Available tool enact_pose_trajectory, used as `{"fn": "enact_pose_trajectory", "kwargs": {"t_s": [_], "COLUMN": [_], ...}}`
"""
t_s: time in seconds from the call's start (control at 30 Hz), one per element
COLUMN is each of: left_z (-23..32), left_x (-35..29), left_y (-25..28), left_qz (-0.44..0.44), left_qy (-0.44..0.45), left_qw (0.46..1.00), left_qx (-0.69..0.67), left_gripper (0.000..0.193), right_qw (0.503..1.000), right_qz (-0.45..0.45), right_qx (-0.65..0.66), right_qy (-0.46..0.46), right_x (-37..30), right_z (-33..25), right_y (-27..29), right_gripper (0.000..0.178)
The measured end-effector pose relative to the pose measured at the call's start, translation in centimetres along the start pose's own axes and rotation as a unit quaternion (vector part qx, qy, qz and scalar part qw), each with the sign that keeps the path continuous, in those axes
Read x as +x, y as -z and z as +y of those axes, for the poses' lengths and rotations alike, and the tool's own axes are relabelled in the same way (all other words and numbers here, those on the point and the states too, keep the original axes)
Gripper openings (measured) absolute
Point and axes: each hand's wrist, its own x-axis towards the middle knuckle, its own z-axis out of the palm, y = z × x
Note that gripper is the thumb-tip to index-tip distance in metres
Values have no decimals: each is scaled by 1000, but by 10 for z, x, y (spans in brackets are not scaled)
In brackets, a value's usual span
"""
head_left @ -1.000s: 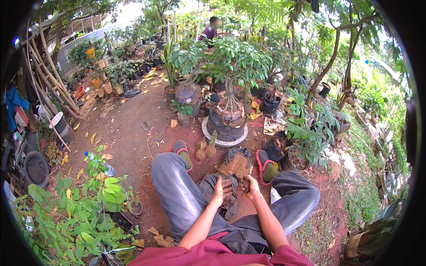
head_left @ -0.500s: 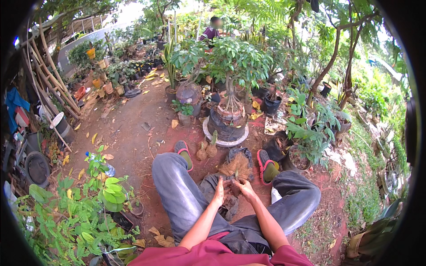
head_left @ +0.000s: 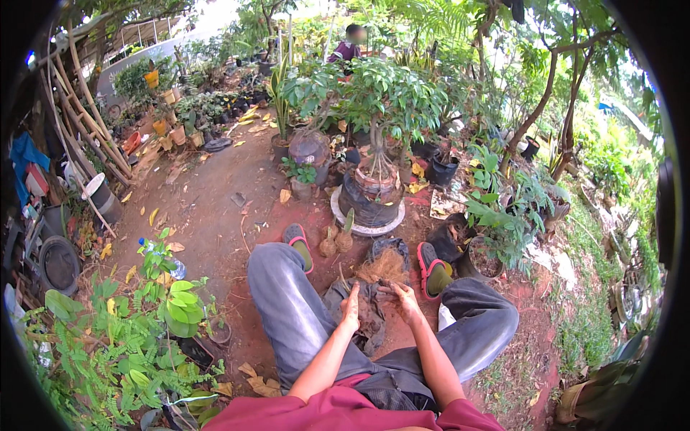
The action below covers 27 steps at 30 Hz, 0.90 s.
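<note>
My left hand (head_left: pixel 350 307) is upright between my knees, its fingers together beside a thin pale stem (head_left: pixel 343 275). Whatever sits in that hand is too small to make out. My right hand (head_left: pixel 402 299) is a little to the right, with thumb and fingers closed near a dark brown bit at their tips. Just beyond both hands is a clump of loose orange-brown fibre (head_left: pixel 386 266). Under them lies a dark, crumpled, soil-stained sheet (head_left: pixel 372 327). Two round brown husked nuts (head_left: pixel 336 243), one with a green shoot, sit on the ground beyond the fibre.
A large potted tree (head_left: pixel 370 194) on a pale round base stands ahead. Black pots (head_left: pixel 478 262) with leafy plants are to the right. Leafy shrubs (head_left: pixel 129 345) crowd the near left, beside a plastic bottle (head_left: pixel 177 270). Another person (head_left: pixel 347 49) is far off among the plants.
My hands have moved apart, the left slightly left and the right slightly right. The green shoot formerly between them no longer shows there; a thin stem now shows by my left hand.
</note>
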Motion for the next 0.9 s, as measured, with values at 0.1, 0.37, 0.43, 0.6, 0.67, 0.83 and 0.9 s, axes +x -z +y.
{"fn": "enact_pose_trajectory", "kwargs": {"t_s": [0.1,0.37,0.43,0.6,0.67,0.83,0.9], "left_z": [-7,11,18,21,20,21,21], "left_x": [12,-29,-39,-42,-40,-40,-43], "left_y": [1,-12,-17,-19,-16,-15,-14], "left_qz": [28,-27,-28,-35,-25,-37,-30], "left_qy": [-21,-25,-26,-25,-14,-13,1], "left_qw": [999,999,999,998,999,998,998], "left_qx": [12,-19,-27,-54,-46,-51,-50], "left_gripper": [52,49,50,54,54,56,56], "right_qw": [998,992,988,981,976,944,936], "right_qz": [65,94,85,53,36,20,29], "right_qx": [1,-83,-121,-178,-207,-325,-337], "right_qy": [-17,-30,-44,-61,-64,-47,-91], "right_x": [6,13,12,10,12,35,47], "right_z": [4,17,18,26,32,36,37], "right_y": [9,15,11,6,9,27,38], "right_gripper": [42,34,32,34,34,32,34]}}
